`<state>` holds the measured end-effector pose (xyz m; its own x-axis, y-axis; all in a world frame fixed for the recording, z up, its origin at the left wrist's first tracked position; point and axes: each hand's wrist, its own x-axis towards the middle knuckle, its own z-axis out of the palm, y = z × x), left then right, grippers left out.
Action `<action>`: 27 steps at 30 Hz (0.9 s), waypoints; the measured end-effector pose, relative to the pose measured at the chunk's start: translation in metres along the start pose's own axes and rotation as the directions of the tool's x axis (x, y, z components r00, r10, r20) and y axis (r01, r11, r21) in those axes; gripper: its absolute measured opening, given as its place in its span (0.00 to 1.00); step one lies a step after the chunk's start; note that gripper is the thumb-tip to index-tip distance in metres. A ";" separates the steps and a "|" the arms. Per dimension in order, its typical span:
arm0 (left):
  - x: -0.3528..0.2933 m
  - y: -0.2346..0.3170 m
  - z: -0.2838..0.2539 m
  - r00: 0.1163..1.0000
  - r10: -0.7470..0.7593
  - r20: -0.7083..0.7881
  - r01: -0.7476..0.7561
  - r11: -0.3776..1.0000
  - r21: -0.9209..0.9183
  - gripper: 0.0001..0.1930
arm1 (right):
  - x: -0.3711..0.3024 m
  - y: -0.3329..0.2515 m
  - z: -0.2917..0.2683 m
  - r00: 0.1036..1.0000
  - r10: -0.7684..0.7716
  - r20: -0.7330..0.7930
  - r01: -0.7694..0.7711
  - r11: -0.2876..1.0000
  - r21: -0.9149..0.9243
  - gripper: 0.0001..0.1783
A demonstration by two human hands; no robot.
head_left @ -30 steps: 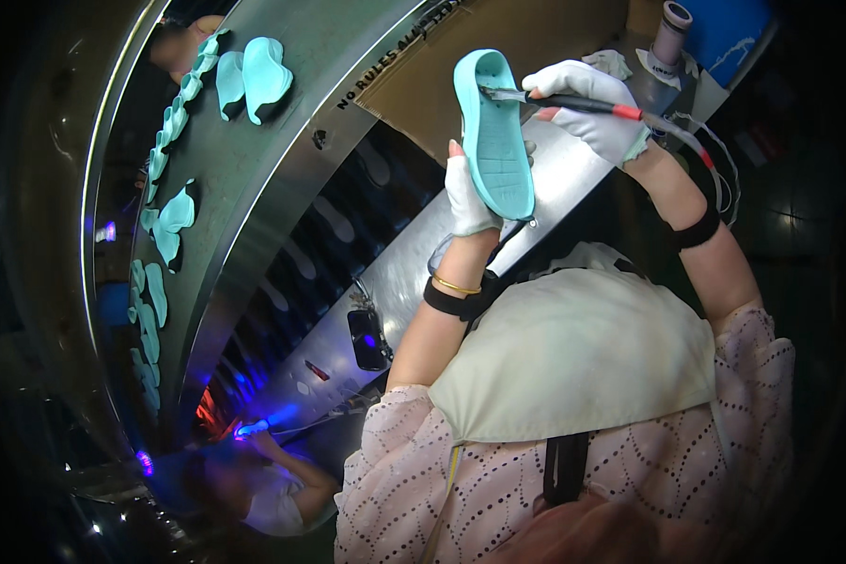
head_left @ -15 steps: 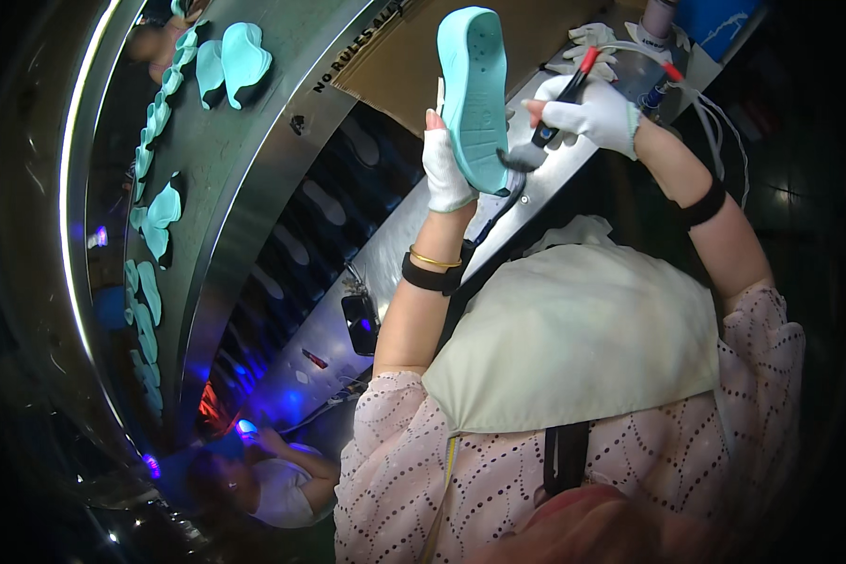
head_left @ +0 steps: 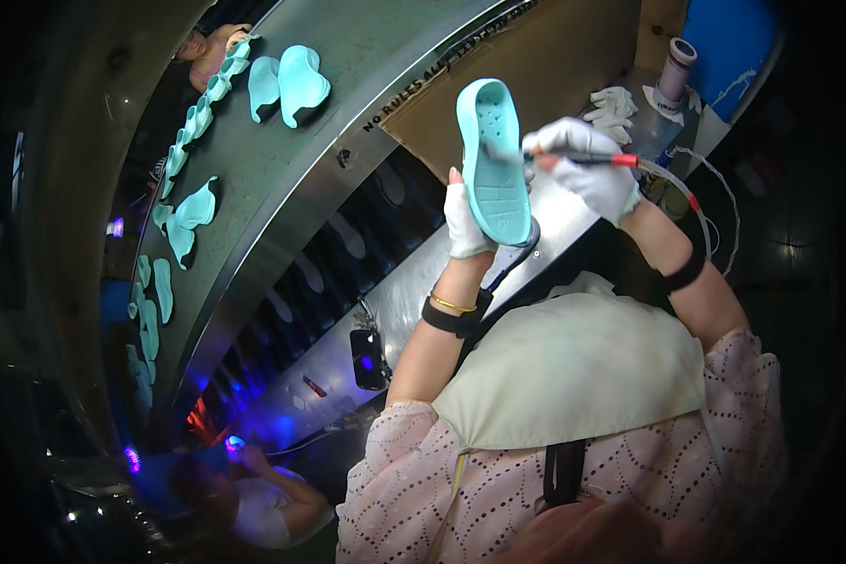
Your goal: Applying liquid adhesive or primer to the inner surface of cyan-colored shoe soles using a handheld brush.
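My left hand [head_left: 467, 226], in a white glove with bare fingertips, grips a turquoise foam shoe sole [head_left: 500, 202] from its left side and underneath. The sole is held up with its hollow inner face showing, holes at the upper end and grooves lower down. My right hand [head_left: 592, 174], gloved the same way, is closed round the handle of a brush [head_left: 622, 160] with a red end. Blurred bristles lie over the upper middle of the sole's inner face; whether they touch it I cannot tell. A pale tube [head_left: 667, 176] runs from the handle's end.
A metal ledge [head_left: 423, 291] lies below the sole, with a phone [head_left: 368, 359] on it. Beyond, a green conveyor belt [head_left: 254, 179] carries several turquoise shoe pieces [head_left: 303, 83]. Cardboard [head_left: 536, 85], loose white gloves [head_left: 613, 108] and a pink cylinder [head_left: 677, 68] stand farther off. Two people are nearby.
The brush has shifted from the sole's lower right edge to its upper middle, its handle now nearly level. My left hand still holds the sole, which is tilted to show more of its inside.
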<state>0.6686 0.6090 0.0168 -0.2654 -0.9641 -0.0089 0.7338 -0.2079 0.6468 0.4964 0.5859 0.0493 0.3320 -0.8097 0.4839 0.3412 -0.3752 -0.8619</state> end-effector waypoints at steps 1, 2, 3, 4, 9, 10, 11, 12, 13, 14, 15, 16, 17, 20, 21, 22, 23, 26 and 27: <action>-0.001 0.002 -0.003 1.000 0.007 0.001 -0.007 1.000 -0.001 0.33 | -0.004 -0.007 0.000 0.991 0.087 0.097 -0.079 0.993 -0.083 0.08; -0.002 0.005 -0.005 0.999 0.034 -0.037 -0.033 0.999 0.036 0.33 | -0.004 -0.009 -0.006 0.981 0.125 0.149 -0.092 0.973 -0.214 0.07; -0.003 0.004 -0.008 0.996 0.054 -0.075 -0.048 0.996 0.072 0.33 | 0.002 -0.010 -0.010 0.981 0.129 0.146 -0.096 0.972 -0.214 0.07; 0.003 0.004 -0.010 0.998 0.045 0.039 -0.048 0.996 0.080 0.33 | 0.012 -0.016 -0.016 0.991 -0.043 0.124 0.071 0.970 -0.233 0.08; 0.008 0.017 -0.001 0.999 0.039 -0.034 -0.029 0.969 0.244 0.34 | 0.031 -0.038 -0.034 0.914 -0.253 0.318 0.402 0.684 -0.609 0.10; 0.013 0.021 -0.003 0.996 0.091 -0.017 -0.082 0.951 0.298 0.33 | 0.027 -0.042 -0.031 0.920 -0.192 0.342 0.376 0.680 -0.630 0.10; 0.017 0.025 -0.005 0.990 0.144 0.003 -0.136 0.927 0.350 0.33 | 0.020 -0.050 -0.030 0.923 -0.184 0.339 0.368 0.681 -0.633 0.10; 0.026 0.030 0.004 0.992 0.128 -0.010 -0.119 0.948 0.294 0.31 | 0.012 -0.060 -0.034 0.948 -0.156 0.277 0.300 0.727 -0.617 0.10; 0.034 0.040 0.017 0.992 0.123 -0.035 -0.111 0.963 0.245 0.29 | 0.010 -0.062 -0.037 0.965 -0.130 0.226 0.240 0.778 -0.581 0.10; 0.043 0.053 0.035 0.991 0.106 0.079 -0.119 0.974 0.190 0.32 | 0.009 -0.065 -0.041 0.974 -0.159 0.163 0.215 0.875 -0.433 0.10; 0.054 0.067 0.055 0.997 0.060 0.058 -0.063 0.997 0.054 0.34 | 0.008 -0.061 -0.045 0.982 -0.172 0.078 0.188 0.889 -0.418 0.09; 0.075 0.083 0.062 0.990 0.078 0.114 -0.056 0.982 -0.181 0.35 | 0.009 -0.062 -0.044 0.987 -0.163 0.001 0.151 0.913 -0.379 0.10; 0.096 0.105 0.058 0.991 0.033 0.130 -0.010 0.985 -0.173 0.29 | 0.012 -0.064 -0.040 0.987 -0.148 -0.066 0.118 0.936 -0.332 0.10; 0.115 0.117 0.070 0.997 0.002 0.081 0.002 0.999 -0.054 0.37 | 0.008 -0.055 -0.041 0.985 -0.146 -0.094 0.107 0.937 -0.333 0.10; 0.115 0.119 0.071 0.999 -0.004 -0.043 0.007 0.998 0.063 0.35 | 0.007 -0.049 -0.040 0.986 -0.111 -0.121 0.064 0.939 -0.338 0.10; 0.093 0.127 0.070 0.958 -0.127 0.257 0.126 0.992 0.021 0.33 | 0.002 -0.049 -0.036 0.985 -0.130 -0.110 0.092 0.949 -0.301 0.10; 0.084 0.114 0.080 0.990 0.139 -0.022 -0.088 0.729 0.679 0.31 | -0.001 -0.048 -0.041 0.991 -0.083 -0.107 0.053 0.965 -0.257 0.10; 0.059 0.156 0.038 0.818 0.361 0.448 -0.486 0.018 0.874 0.22 | -0.015 -0.051 -0.056 0.984 0.015 -0.175 -0.055 0.972 -0.227 0.10; 0.056 0.192 0.028 0.760 0.242 0.603 -0.441 -0.490 0.752 0.23 | -0.016 -0.052 -0.060 0.975 0.073 -0.208 -0.103 0.985 -0.138 0.11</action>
<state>0.7771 0.5195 0.1617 -0.4016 -0.6832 0.6099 -0.7125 0.6514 0.2607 0.4208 0.5917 0.0771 0.1662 -0.9109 0.3776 0.1803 -0.3484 -0.9199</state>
